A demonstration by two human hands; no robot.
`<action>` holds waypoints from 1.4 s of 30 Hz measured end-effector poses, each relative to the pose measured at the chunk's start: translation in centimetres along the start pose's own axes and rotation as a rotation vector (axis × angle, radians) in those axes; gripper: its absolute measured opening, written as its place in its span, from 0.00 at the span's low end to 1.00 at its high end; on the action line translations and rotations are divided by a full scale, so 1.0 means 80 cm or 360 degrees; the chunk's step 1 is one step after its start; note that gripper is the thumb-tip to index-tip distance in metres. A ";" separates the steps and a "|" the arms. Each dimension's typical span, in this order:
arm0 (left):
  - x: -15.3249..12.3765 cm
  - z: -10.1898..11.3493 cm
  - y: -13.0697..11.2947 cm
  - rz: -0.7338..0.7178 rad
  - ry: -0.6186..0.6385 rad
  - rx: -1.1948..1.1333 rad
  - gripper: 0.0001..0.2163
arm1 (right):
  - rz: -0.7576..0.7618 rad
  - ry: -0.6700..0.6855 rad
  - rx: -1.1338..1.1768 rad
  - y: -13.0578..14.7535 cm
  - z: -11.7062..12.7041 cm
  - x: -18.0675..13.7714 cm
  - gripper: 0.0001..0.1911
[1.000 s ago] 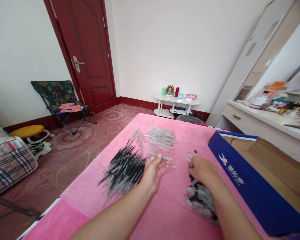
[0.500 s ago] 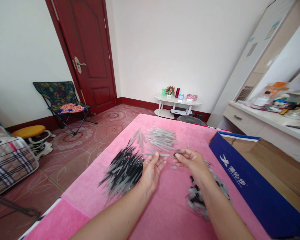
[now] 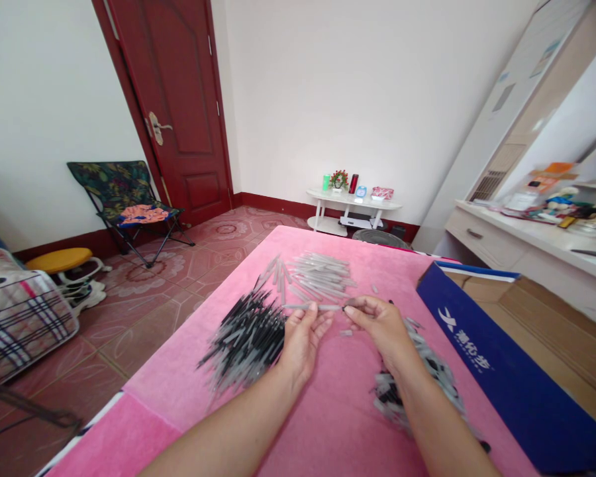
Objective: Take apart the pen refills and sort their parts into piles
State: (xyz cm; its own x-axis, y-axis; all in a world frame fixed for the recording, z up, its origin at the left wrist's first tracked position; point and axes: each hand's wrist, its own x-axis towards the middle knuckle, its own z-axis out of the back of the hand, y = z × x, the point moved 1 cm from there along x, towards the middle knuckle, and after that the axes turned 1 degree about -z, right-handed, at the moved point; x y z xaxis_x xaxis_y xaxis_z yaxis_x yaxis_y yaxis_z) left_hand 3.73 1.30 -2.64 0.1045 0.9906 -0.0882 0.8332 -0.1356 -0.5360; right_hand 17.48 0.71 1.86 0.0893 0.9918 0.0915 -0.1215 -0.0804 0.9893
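Between the thumb and fingers of my left hand (image 3: 302, 338) lies a slim translucent grey pen barrel (image 3: 329, 307), held level. My right hand (image 3: 377, 321) pinches a small black piece (image 3: 344, 309) against the barrel's right end; its exact shape is hidden by the fingers. Beside my left hand is a heap of black and grey pen parts (image 3: 248, 341), long and thin. Beyond both hands lies a pile of clear pen barrels (image 3: 320, 273). Under my right forearm, partly covered, spreads a heap of small clear and black pieces (image 3: 392, 396), seemingly caps.
A pink cloth (image 3: 328, 424) covers the table. One small clear piece (image 3: 346, 333) lies between my hands, another (image 3: 375, 289) farther back. An open blue cardboard box (image 3: 496, 377) stands along the right side. Behind are a low white shelf table (image 3: 318, 193) and a folding chair (image 3: 114, 189).
My right hand has moved slightly left, bringing the small black piece from just apart to the barrel's end. My left hand has stayed almost still, with the barrel in it.
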 end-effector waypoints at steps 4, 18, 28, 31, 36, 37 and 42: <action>0.000 0.001 0.001 -0.0009 -0.0008 0.0006 0.08 | 0.0026 -0.0024 -0.0049 -0.002 0.001 0.002 0.11; -0.002 -0.001 0.000 -0.0046 -0.0003 0.0068 0.10 | 0.0137 -0.0046 -0.0172 -0.002 -0.002 -0.001 0.11; -0.002 -0.002 0.003 -0.0110 0.0054 0.0140 0.09 | 0.0222 -0.0091 -0.0673 -0.003 -0.005 -0.004 0.17; -0.002 -0.002 0.002 -0.0100 0.0039 0.0144 0.10 | 0.0245 -0.0051 -0.0808 0.001 -0.005 -0.005 0.19; -0.003 -0.001 0.001 -0.0086 0.0015 0.0127 0.10 | 0.0280 0.0058 -0.0671 -0.001 -0.007 -0.006 0.12; -0.003 -0.001 0.001 -0.0089 0.0024 0.0133 0.10 | 0.0296 0.0042 -0.0726 -0.002 -0.007 -0.006 0.13; -0.003 0.000 0.004 -0.0082 0.0001 0.0127 0.12 | 0.0214 0.0088 -0.0825 -0.006 -0.001 -0.003 0.19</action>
State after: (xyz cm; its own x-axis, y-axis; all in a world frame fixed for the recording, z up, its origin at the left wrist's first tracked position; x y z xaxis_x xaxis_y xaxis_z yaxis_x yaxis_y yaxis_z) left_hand 3.97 1.05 -2.79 0.0631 0.9963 -0.0584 0.7918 -0.0856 -0.6048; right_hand 17.45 0.50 1.36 -0.0112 0.9811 0.1933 -0.6015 -0.1611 0.7825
